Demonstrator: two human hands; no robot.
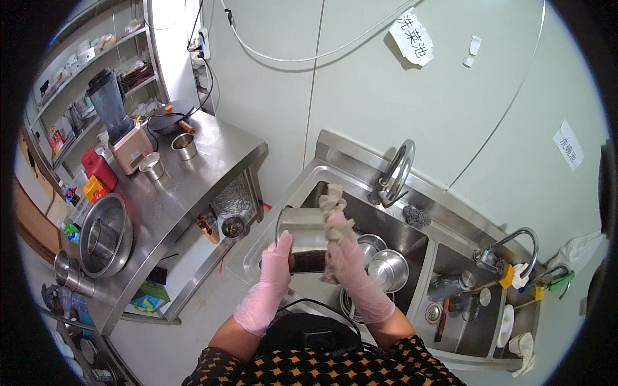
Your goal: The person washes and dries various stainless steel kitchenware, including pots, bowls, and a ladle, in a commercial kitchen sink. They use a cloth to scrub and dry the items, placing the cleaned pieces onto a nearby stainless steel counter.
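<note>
A cylindrical stainless steel pot (305,223) is held on its side over the left sink basin (408,243). My left hand (276,272), in a pink glove, grips the pot's near side with the thumb up on its wall. In the same kind of glove, my right hand (348,270) holds a wet beige cloth (334,200) against the pot's right end. That end is hidden by the cloth. Beneath and to the right of it, round steel containers (388,270) sit in the basin.
A curved faucet (400,166) and a steel scouring pad (416,216) are behind the basin. The right basin (451,263) holds glassware and a wooden-handled tool (442,318). On the left, a steel worktable (212,144) carries a blender (120,130), small pots and a large bowl (120,246).
</note>
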